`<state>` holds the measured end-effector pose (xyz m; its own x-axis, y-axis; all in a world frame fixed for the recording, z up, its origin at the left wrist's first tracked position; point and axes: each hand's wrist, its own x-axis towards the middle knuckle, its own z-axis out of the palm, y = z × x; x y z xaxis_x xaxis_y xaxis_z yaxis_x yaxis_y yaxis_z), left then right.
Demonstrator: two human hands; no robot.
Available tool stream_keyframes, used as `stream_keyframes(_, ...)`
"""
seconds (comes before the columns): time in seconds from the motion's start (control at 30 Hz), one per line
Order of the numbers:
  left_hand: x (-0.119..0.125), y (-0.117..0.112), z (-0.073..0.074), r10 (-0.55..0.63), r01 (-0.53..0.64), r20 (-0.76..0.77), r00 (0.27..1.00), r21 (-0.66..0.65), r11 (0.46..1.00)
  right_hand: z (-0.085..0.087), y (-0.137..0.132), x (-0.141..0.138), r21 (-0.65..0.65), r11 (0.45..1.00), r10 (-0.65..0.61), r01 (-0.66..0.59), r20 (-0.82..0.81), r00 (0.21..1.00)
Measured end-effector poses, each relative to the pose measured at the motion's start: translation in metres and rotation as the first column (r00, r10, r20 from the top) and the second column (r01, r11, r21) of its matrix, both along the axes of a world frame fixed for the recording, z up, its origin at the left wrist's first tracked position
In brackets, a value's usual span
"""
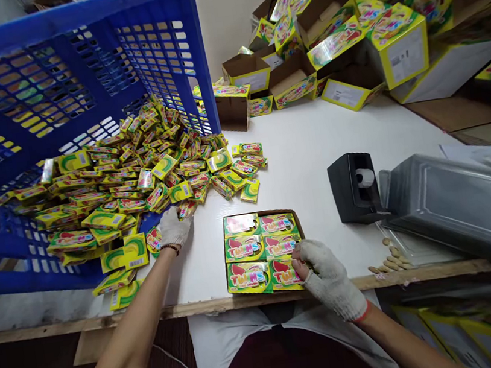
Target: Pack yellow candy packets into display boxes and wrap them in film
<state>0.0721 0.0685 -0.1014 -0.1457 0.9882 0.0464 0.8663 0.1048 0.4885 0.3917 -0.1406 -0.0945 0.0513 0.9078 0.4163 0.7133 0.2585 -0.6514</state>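
My left hand [175, 228], in a white fingerless glove, reaches to the near edge of a heap of small yellow-green packs [126, 182]. Its fingers are closed about a small pack [187, 208] at the heap's edge, partly hidden by the hand. Before me on the white table lies an open carton [296, 216] filled with rows of "Twins" packs [244, 249] printed with watermelon. My right hand [329, 276], gloved too, is at the carton's right side. Its thumb and fingers are bent over the edge, touching the packs on that side.
A blue plastic crate [67, 20] lies tipped on its side at left, packs spilling from it. Several open cartons [295, 79] are stacked at the back right. A black tape dispenser [351, 187], a grey plastic bin [454, 209] and some round beige pieces [393, 262] are at right.
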Motion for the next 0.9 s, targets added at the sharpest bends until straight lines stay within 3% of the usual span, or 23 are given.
stream_keyframes(0.1, 0.008, -0.021, -0.001, 0.03, -0.031, 0.121, 0.992, 0.01, 0.999, -0.002, 0.002, -0.006, -0.081, 0.996, -0.019, 0.03, 0.128, 0.992)
stream_keyframes(0.23, 0.027, -0.059, 0.01, 0.032, -0.057, 0.285, 0.958, 0.08, 0.995, -0.007, -0.003, -0.016, -0.031, 0.999, -0.03, 0.041, 0.291, 0.956)
stream_keyframes(0.33, 0.05, -0.087, 0.024, -0.113, 0.006, 0.506, 0.855, 0.209, 0.978, -0.009, -0.01, -0.013, -0.033, 0.999, 0.04, -0.03, 0.365, 0.93)
stream_keyframes(0.4, 0.066, -0.103, 0.032, -0.25, 0.082, 0.543, 0.802, 0.315, 0.946, -0.007, -0.012, -0.008, -0.051, 0.997, 0.078, -0.064, 0.353, 0.933)
stream_keyframes(0.47, 0.081, -0.114, 0.039, -0.398, 0.214, 0.428, 0.812, 0.416, 0.884, -0.002, -0.009, -0.004, -0.036, 0.997, 0.073, -0.066, 0.257, 0.964)
stream_keyframes(0.53, 0.093, -0.121, 0.044, -0.558, 0.379, 0.264, 0.786, 0.506, 0.774, 0.007, -0.001, -0.001, -0.005, 1.0, 0.003, -0.002, 0.074, 0.997)
stream_keyframes(0.6, 0.103, -0.126, 0.046, -0.703, 0.526, 0.129, 0.699, 0.573, 0.628, 0.019, 0.013, 0.0, -0.024, 0.999, -0.042, 0.039, -0.156, 0.987)
stream_keyframes(0.67, 0.112, -0.128, 0.045, -0.803, 0.637, 0.028, 0.595, 0.593, 0.493, 0.032, 0.029, 0.004, -0.118, 0.993, -0.009, -0.028, -0.304, 0.953)
stream_keyframes(0.73, 0.119, -0.125, 0.042, -0.839, 0.699, -0.014, 0.544, 0.562, 0.443, 0.041, 0.044, 0.01, -0.223, 0.968, 0.036, -0.117, -0.336, 0.941)
stream_keyframes(0.77, 0.12, -0.12, 0.041, -0.83, 0.702, -0.004, 0.558, 0.536, 0.469, 0.043, 0.05, 0.013, -0.27, 0.955, 0.035, -0.126, -0.319, 0.947)
stream_keyframes(0.8, 0.12, -0.111, 0.039, -0.797, 0.68, 0.022, 0.604, 0.507, 0.53, 0.043, 0.054, 0.016, -0.307, 0.945, 0.019, -0.115, -0.297, 0.955)
stream_keyframes(0.9, 0.103, -0.067, 0.038, -0.536, 0.468, 0.097, 0.838, 0.374, 0.8, 0.035, 0.055, 0.019, -0.359, 0.932, -0.046, -0.044, -0.238, 0.97)
